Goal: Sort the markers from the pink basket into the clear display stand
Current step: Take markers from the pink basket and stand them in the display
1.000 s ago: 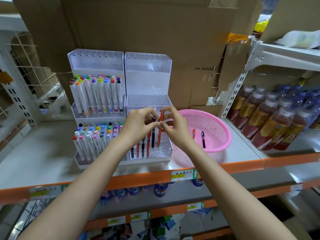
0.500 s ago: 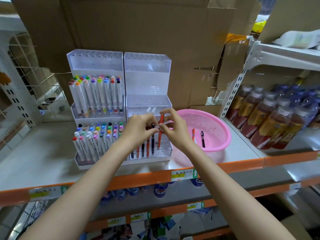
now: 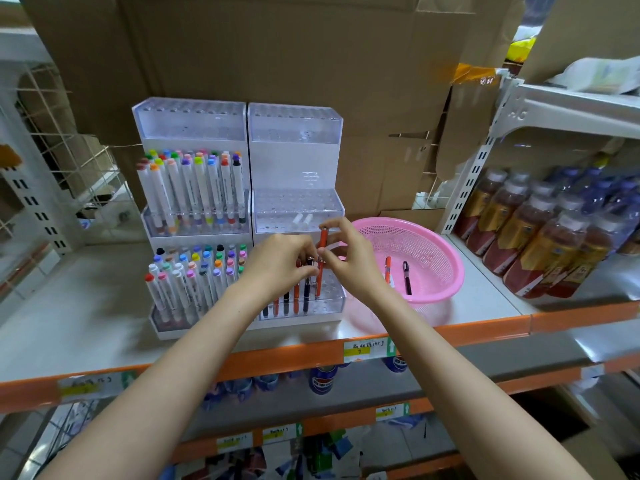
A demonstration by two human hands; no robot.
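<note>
An orange marker (image 3: 321, 258) stands upright over the bottom tier of the right-hand clear display stand (image 3: 298, 209). My right hand (image 3: 349, 258) pinches it near the top and middle. Fingertips of my left hand (image 3: 282, 263) touch the marker's middle and cover the tops of the markers behind. Several orange and black markers (image 3: 296, 299) stand in the front row of that tier. The pink basket (image 3: 440, 251) sits just right of the stand and holds one orange marker (image 3: 388, 270) and one black marker (image 3: 407, 277).
A second clear stand (image 3: 194, 133) on the left is packed with colour-capped white markers. Two white caps (image 3: 302, 220) poke from the right stand's middle tier. Wrapped drink bottles (image 3: 540, 237) fill the shelf to the right. Cardboard boxes (image 3: 277, 53) stand behind. The shelf's orange edge (image 3: 485, 329) runs below.
The orange marker has sunk a little toward the bottom tier while both hands stay on it. The basket's two markers have not moved.
</note>
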